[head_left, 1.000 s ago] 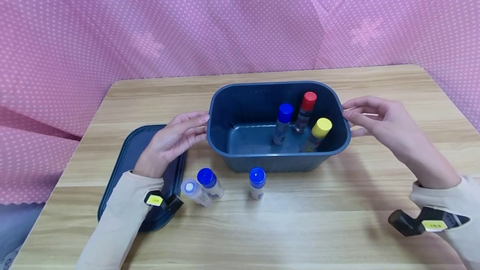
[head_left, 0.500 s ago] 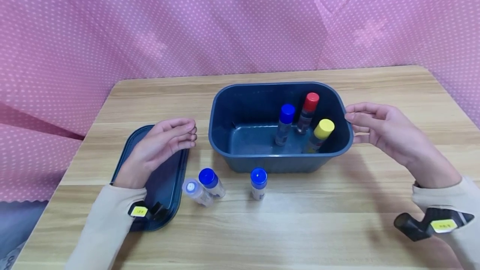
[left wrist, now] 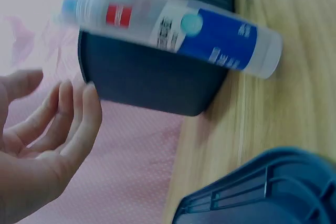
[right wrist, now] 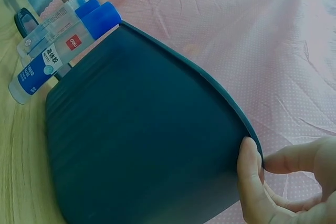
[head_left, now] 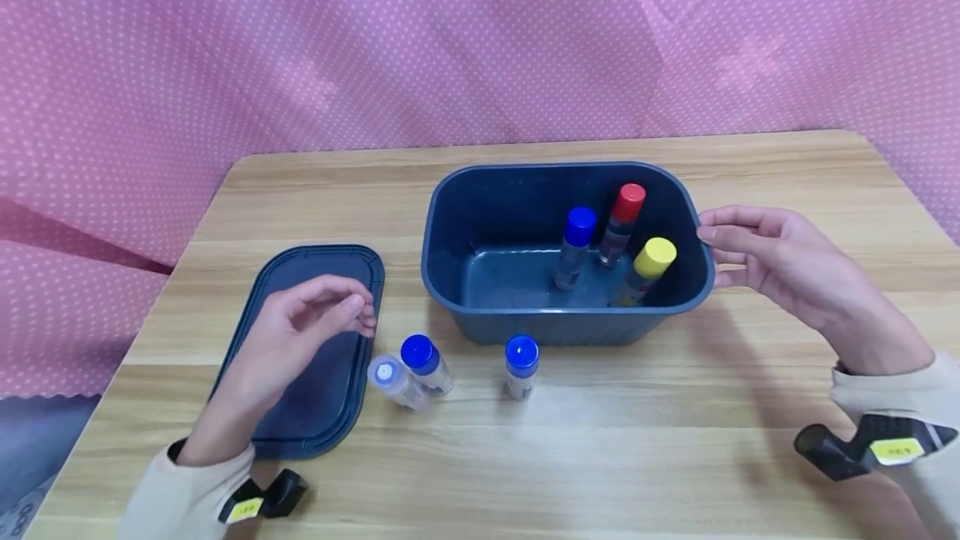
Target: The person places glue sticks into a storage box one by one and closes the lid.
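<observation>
A dark blue plastic bin [head_left: 555,327] stands on the table. At its right end, my right hand [head_left: 780,261] pinches the rim, thumb at the lip and a finger against the outer wall [right wrist: 157,114]. My left hand [head_left: 300,327] hovers over the dark blue lid [head_left: 315,407], fingers loosely bent and holding nothing. Inside the bin stand glue bottles with a blue cap [head_left: 580,227], a red cap [head_left: 628,202] and a yellow cap [head_left: 656,257]. In front of it are two blue-capped glue bottles [head_left: 422,354] and a clear, pale-topped glue bottle [head_left: 393,377].
The wooden table [head_left: 637,457] has a pink dotted curtain [head_left: 450,48] behind it and along its sides. The clear glue bottle stands close to the lid's right edge. Each wrist wears a small black camera [head_left: 840,448].
My left hand has let go of the bin's left end and drawn back left and towards me, over the lid. My right hand stays at the right rim, slightly lower in view.
</observation>
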